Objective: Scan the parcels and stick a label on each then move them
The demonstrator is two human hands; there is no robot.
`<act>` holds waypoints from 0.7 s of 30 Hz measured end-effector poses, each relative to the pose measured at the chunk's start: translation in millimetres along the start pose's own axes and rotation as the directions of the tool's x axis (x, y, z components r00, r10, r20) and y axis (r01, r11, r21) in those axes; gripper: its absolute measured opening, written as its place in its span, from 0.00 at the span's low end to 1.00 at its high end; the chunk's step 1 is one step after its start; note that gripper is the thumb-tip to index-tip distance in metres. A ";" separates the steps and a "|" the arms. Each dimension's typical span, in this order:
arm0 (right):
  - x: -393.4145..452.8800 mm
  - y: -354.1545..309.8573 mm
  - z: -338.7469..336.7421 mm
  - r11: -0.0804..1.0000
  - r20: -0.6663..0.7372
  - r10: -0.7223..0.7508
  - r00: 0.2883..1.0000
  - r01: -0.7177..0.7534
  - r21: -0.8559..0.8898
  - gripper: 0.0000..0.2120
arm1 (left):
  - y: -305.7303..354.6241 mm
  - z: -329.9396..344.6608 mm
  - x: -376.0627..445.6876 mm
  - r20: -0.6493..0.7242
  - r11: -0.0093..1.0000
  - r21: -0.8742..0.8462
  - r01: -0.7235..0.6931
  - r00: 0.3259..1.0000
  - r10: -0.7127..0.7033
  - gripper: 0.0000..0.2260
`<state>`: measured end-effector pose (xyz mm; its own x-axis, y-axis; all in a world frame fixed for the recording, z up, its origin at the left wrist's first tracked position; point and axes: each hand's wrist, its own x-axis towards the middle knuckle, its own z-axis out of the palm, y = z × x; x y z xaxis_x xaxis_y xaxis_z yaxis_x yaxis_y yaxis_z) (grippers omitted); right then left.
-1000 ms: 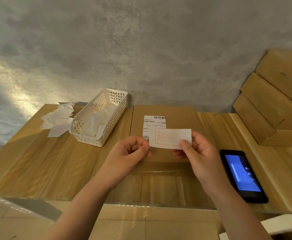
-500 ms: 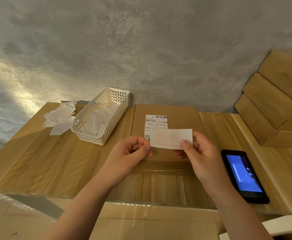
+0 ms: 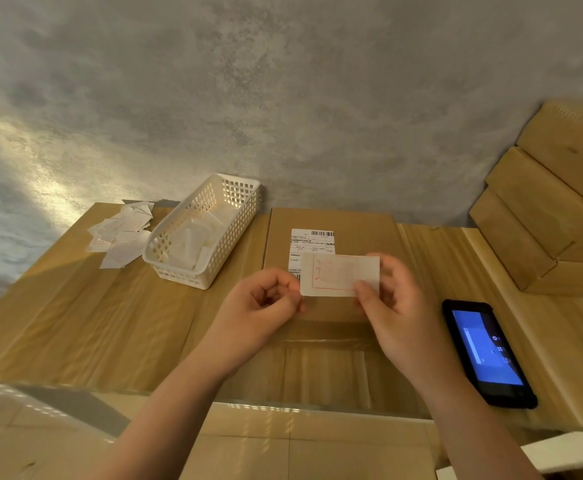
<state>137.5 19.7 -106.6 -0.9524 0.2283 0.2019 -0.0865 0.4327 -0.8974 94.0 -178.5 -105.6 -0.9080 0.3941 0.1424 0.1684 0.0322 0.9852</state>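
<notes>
A flat cardboard parcel (image 3: 359, 230) lies on the wooden table in front of me, with a printed shipping label (image 3: 312, 242) with a barcode on its top. Above the parcel I hold a white sticker label (image 3: 335, 273) with a red frame. My right hand (image 3: 392, 313) pinches its right end between thumb and fingers. My left hand (image 3: 266, 303) has curled fingers pinching at the sticker's lower left corner.
A white plastic basket (image 3: 210, 271) with paper pieces stands left of the parcel, loose label backings (image 3: 120, 233) lie beyond it. A black handheld scanner (image 3: 484, 351) with a blue screen lies at my right. Stacked cardboard boxes (image 3: 539, 216) fill the right rear.
Both hands hold the sticker in nearly the same place. The sticker has tilted a little, its face turned more toward me.
</notes>
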 end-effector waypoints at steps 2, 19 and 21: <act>-0.9 -3.1 1.7 0.943 -0.152 -0.213 0.965 0.163 -0.290 0.26 | -0.3 2.3 -1.0 -0.013 0.998 -0.023 -0.052 0.999 0.051 0.09; -10.3 -19.5 15.1 0.804 0.064 -0.535 0.842 0.531 -0.268 0.06 | 4.3 1.9 -2.2 0.018 0.914 0.331 -0.234 0.970 0.242 0.06; -10.6 -19.2 17.5 0.804 0.043 -0.538 0.842 0.528 -0.273 0.06 | 5.4 2.5 -2.9 0.008 0.893 0.368 -0.260 0.961 0.277 0.05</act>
<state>144.1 -6.3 -98.3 -0.7678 -0.0785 0.6359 -0.4926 0.7069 -0.5076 98.4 -177.2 -100.9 -0.8228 0.3951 0.4086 0.5277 0.2642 0.8073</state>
